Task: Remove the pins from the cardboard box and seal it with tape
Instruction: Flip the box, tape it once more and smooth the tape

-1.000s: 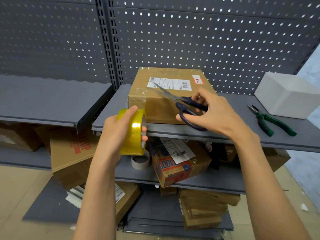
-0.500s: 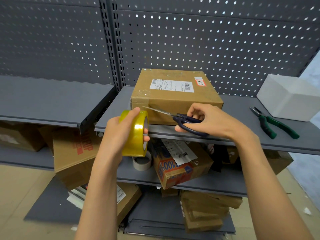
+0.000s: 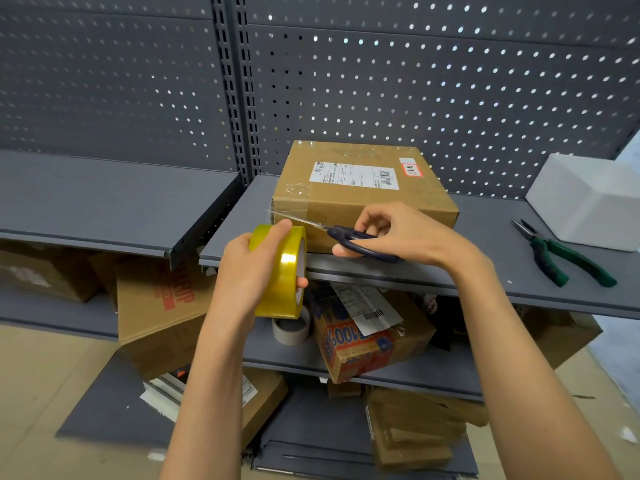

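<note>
Tape roll (image 3: 281, 271), light and stiff, sits gripped in our left hand (image 3: 251, 268); our right hand (image 3: 408, 233) grasps scissors (image 3: 349, 235) at the stretched, sticky strip.

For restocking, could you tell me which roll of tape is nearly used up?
The pale, almost bare roll lying on the lower shelf; the yellow tape roll in the left hand is thick.

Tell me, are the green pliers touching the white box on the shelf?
Apart. The head view shows the pliers lying on the grey shelf with a bare strip of shelf between them and the white box.
</note>
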Demonstrator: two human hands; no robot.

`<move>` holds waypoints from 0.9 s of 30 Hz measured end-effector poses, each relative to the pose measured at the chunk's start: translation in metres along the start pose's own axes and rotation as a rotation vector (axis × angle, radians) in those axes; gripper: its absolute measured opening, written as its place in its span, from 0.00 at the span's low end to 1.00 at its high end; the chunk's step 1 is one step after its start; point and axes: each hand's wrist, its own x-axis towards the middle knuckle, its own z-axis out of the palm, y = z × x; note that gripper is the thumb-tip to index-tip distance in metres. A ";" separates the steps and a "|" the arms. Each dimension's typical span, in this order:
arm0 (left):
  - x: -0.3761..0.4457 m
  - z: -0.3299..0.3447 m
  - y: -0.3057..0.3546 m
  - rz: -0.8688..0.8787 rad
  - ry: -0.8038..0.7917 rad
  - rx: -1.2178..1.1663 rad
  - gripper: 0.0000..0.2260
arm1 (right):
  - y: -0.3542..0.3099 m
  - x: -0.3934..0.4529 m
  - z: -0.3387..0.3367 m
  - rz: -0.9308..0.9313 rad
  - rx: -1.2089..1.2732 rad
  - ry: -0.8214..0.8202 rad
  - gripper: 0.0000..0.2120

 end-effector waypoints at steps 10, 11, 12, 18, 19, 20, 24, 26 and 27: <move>0.003 -0.001 0.000 -0.004 -0.012 -0.018 0.11 | 0.003 0.006 -0.001 0.001 0.003 -0.012 0.23; 0.003 0.000 0.000 -0.004 -0.014 -0.018 0.11 | 0.004 0.007 -0.001 -0.001 0.011 -0.013 0.23; 0.002 0.000 0.000 -0.005 -0.015 -0.019 0.12 | 0.005 0.007 -0.001 -0.005 0.022 -0.014 0.23; 0.003 0.000 0.001 -0.008 -0.013 -0.046 0.10 | 0.005 0.008 -0.002 -0.026 0.050 -0.008 0.21; 0.003 0.000 0.001 -0.009 -0.012 -0.047 0.10 | 0.005 0.008 -0.002 -0.034 0.046 -0.002 0.21; 0.003 0.000 0.001 -0.009 -0.013 -0.048 0.10 | 0.005 0.008 -0.002 -0.042 0.041 0.003 0.21; 0.004 0.000 0.000 -0.007 -0.009 -0.039 0.10 | 0.006 0.008 -0.001 -0.078 0.000 0.042 0.20; 0.004 0.000 0.000 -0.004 -0.008 -0.030 0.10 | 0.006 0.007 0.000 -0.097 -0.028 0.054 0.20; 0.005 0.000 0.000 -0.003 -0.008 -0.028 0.10 | 0.006 0.007 0.000 -0.106 -0.039 0.056 0.20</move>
